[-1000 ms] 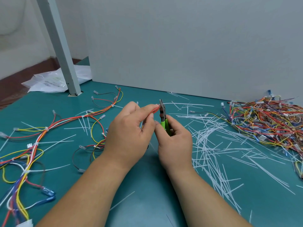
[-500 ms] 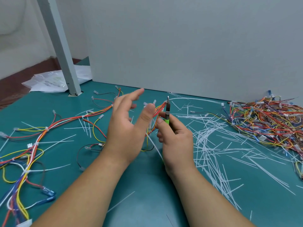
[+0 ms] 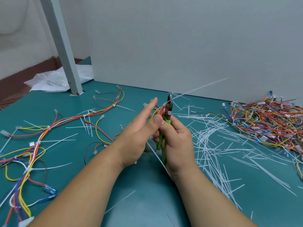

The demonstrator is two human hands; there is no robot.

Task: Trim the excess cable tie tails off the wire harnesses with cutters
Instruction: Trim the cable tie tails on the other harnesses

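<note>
A tie tail (image 3: 201, 86) now springs away beyond the right hand (image 3: 177, 145), which grips the cutters (image 3: 168, 110). The left hand (image 3: 139, 138), fingers straight, props the harness (image 3: 158, 111). Cut likely made.

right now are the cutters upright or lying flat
Upright: the right hand grips the cutters by the green handles, tips pointing up.

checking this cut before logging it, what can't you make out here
Head view only:
- Whether the cutters have closed on the cable tie tail: too small, seen edge-on.
- How the left hand holds the wire harness: its own thumb and fingers cover the contact.
- Harness pile: cut off by the right edge.
</note>
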